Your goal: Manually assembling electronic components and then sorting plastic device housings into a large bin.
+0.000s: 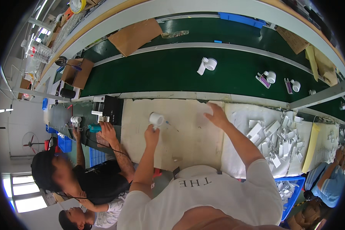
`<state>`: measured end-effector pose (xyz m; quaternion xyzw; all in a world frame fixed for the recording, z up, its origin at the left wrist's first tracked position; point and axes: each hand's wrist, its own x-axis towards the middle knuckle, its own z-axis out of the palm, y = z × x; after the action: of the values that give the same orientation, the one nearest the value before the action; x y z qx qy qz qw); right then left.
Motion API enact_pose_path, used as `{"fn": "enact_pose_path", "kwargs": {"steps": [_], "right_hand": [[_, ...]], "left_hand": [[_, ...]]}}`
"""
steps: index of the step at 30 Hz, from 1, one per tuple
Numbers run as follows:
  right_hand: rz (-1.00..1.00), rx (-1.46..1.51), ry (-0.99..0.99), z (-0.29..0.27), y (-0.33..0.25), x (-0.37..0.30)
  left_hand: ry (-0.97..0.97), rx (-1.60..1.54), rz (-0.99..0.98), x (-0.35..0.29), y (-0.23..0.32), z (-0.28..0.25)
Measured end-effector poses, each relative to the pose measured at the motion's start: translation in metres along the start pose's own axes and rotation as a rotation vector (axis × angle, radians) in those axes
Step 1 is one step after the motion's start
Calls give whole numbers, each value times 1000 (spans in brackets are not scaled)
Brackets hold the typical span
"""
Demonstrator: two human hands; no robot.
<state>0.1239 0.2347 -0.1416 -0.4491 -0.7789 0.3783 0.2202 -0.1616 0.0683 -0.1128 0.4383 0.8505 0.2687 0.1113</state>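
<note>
My left hand (pixel 152 137) is closed around the lower end of a white plastic part with a round, cup-like head (pixel 156 119), held over the pale work mat (pixel 187 149). A thin pointed tool with a bluish middle (pixel 172 125) lies on the mat, just right of that part. Farther right, my right hand (pixel 217 116) reaches toward the mat's far edge. Its fingers are stretched apart, and nothing shows in them.
Loose white plastic pieces (pixel 281 140) are heaped on the right, above a blue bin (pixel 295 195). Several assembled white parts (pixel 207 65) sit on the green conveyor belt (pixel 149 73). At left, a co-worker's hand (pixel 108 132) is beside a black-and-white machine (pixel 107 109).
</note>
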Motion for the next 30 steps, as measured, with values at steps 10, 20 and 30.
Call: {"fn": "enact_pose_path", "kwargs": {"steps": [10, 20, 30], "right_hand": [[192, -417, 250, -39, 40, 212], [-335, -111, -79, -85, -71, 73], [-411, -20, -105, -95, -129, -79]], "left_hand": [[-12, 260, -318, 11, -96, -10], [-199, -909, -159, -7, 33, 22], [-1176, -2012, -407, -88, 140, -3]]}}
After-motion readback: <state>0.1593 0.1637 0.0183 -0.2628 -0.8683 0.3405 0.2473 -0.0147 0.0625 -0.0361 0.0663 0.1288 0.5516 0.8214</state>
